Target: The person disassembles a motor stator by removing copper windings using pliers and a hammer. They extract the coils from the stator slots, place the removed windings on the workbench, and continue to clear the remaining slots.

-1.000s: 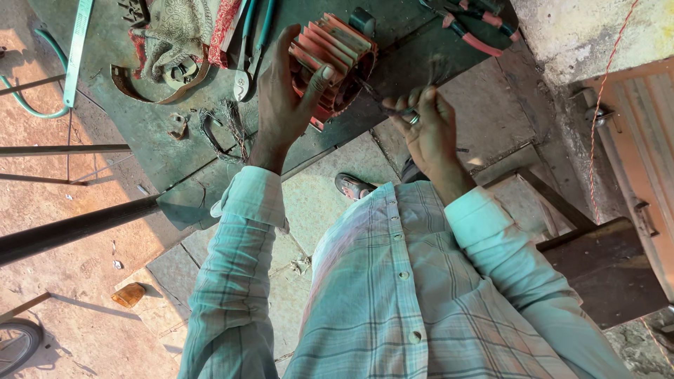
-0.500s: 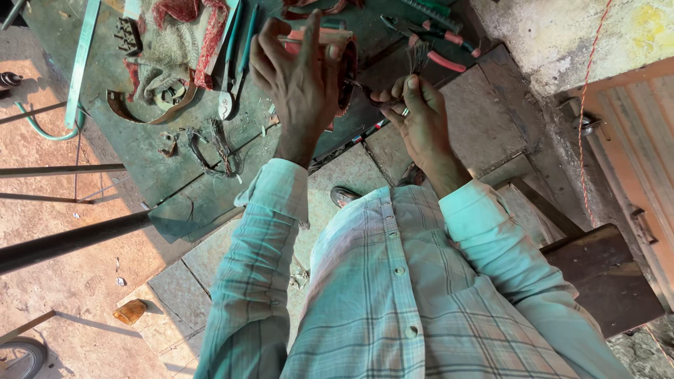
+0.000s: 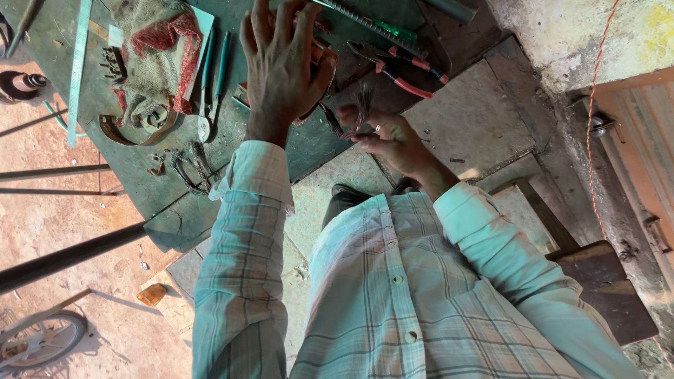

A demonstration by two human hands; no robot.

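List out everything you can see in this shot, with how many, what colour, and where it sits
Workbench: one, dark green, upper left.
Red and orange block: one, on the bench under the left hand.
Thin dark strands: a small bunch, pinched in the right hand.
Pliers: one, red handles, bench right of the block.
Screwdriver: one, green handle, top of bench.
Rag: one, tan and red, bench upper left.
Teal-handled tools: two, beside the rag.
Wheel: one, grey, lower left on the ground.
Left hand: spread over the block.
Right hand: fingers closed on the strands.
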